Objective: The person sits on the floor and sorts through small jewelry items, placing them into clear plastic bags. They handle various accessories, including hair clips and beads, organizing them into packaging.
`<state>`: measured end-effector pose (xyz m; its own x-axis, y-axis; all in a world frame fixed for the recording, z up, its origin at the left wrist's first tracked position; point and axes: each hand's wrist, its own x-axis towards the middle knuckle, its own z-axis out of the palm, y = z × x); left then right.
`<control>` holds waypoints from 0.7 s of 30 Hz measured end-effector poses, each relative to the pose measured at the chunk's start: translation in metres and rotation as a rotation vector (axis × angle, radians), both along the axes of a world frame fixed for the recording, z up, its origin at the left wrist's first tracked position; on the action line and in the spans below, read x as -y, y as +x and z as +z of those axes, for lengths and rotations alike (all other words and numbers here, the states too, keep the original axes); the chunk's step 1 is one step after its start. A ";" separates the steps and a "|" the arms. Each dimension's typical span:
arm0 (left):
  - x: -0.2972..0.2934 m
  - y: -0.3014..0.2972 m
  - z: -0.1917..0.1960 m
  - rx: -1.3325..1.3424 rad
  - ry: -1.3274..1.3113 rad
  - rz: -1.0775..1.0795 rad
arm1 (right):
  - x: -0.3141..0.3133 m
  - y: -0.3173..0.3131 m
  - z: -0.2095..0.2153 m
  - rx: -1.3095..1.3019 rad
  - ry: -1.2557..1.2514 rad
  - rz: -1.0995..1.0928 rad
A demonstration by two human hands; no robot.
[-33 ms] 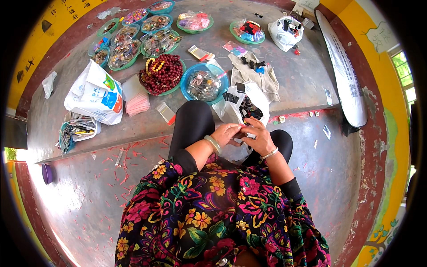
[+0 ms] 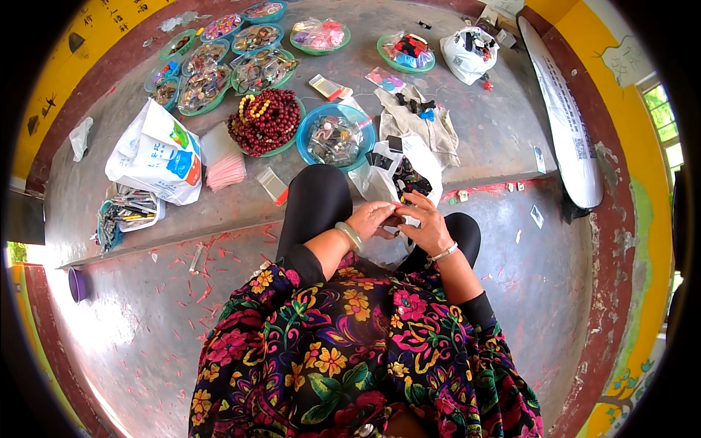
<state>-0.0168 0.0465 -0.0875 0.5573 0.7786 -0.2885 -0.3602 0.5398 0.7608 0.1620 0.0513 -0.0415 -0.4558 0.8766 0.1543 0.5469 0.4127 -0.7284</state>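
One small reddish piece (image 2: 399, 208) sits near centre, pinched tight between left hand (image 2: 371, 218) and right hand (image 2: 426, 229). It looks unfinished; black items (image 2: 410, 179) fill the white plastic bag (image 2: 423, 155) just beyond, while clear packets (image 2: 334, 139) already lie in the blue basin (image 2: 304, 150), farther left.

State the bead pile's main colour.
The bead pile is mostly dark red; head view shows it best.

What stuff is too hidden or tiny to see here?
- Head view: what's between the left hand and right hand; they cover it, and it's too small.
- Head view: what's inside the big white bag; its sides hide it.
- Head view: the bottom of a green bowl; maroon beads cover it.
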 end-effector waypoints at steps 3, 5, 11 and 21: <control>-0.001 0.000 0.000 0.001 0.005 0.017 | 0.000 0.002 0.000 -0.009 0.042 -0.056; 0.000 -0.001 0.006 -0.008 0.013 0.009 | -0.001 0.004 -0.001 0.021 0.087 -0.050; 0.001 -0.001 0.011 -0.027 0.019 -0.040 | -0.002 0.004 -0.006 0.041 0.092 -0.035; 0.001 -0.001 0.010 -0.029 0.026 -0.058 | -0.003 0.003 -0.005 0.084 0.086 -0.019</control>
